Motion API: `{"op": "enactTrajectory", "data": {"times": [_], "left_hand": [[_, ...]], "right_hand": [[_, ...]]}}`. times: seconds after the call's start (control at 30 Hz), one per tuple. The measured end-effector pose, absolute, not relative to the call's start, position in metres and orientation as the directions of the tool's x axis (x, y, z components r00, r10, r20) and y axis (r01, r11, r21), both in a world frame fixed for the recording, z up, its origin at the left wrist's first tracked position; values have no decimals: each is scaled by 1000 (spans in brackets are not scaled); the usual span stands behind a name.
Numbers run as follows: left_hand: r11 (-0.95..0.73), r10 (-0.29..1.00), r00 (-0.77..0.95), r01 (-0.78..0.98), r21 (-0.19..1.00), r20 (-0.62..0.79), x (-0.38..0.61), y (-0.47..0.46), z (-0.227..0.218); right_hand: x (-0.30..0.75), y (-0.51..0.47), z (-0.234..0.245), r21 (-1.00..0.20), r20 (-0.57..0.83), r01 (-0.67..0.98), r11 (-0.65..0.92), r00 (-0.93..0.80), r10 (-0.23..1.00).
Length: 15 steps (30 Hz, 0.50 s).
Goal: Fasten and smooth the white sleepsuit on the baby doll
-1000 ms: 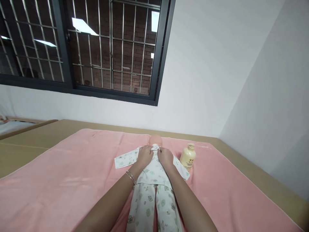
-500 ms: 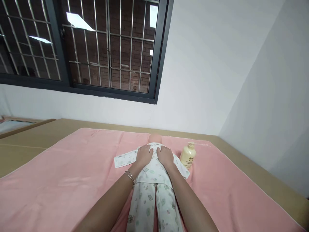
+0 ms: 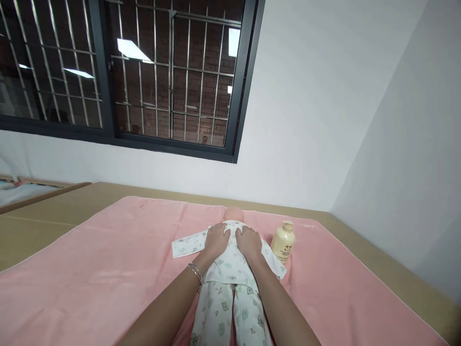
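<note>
A baby doll [image 3: 230,269] in white printed pyjamas lies on a pink blanket [image 3: 118,269], its head [image 3: 234,214] at the far end and its legs toward me. My left hand [image 3: 217,239] rests flat on the left side of the doll's upper body, fingers stretched out. On the right side of the same upper body lies my right hand [image 3: 249,241], also flat with the fingers loosely spread. Between the two hands a strip of the printed top shows. The doll's sleeves reach out to both sides; its face cannot be seen.
A pale yellow pump bottle [image 3: 283,242] stands on the blanket just right of the doll's sleeve. Beyond the blanket runs a tan surface edge [image 3: 173,194] against the white wall [image 3: 298,120]. A dark-framed window [image 3: 169,86] with metal bars is at upper left.
The whole view has shifted, so everything sits slightly lower and further right. Both hands stay on the doll's upper body in nearly the same place.
</note>
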<state>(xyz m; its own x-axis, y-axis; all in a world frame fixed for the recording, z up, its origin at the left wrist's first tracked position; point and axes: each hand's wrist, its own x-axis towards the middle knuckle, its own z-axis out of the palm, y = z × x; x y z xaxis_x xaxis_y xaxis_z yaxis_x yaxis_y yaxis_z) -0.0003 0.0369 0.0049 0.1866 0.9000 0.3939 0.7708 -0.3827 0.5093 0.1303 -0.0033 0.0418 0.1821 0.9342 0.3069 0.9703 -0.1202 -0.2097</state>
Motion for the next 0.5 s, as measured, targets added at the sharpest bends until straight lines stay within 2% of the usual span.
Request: {"op": "enactTrajectory", "data": {"times": [0.5], "left_hand": [[-397,895,171,727,560,413,-2,40,-1]], "right_hand": [[128,-6,44,-203,325,972,-119,181,928]]}}
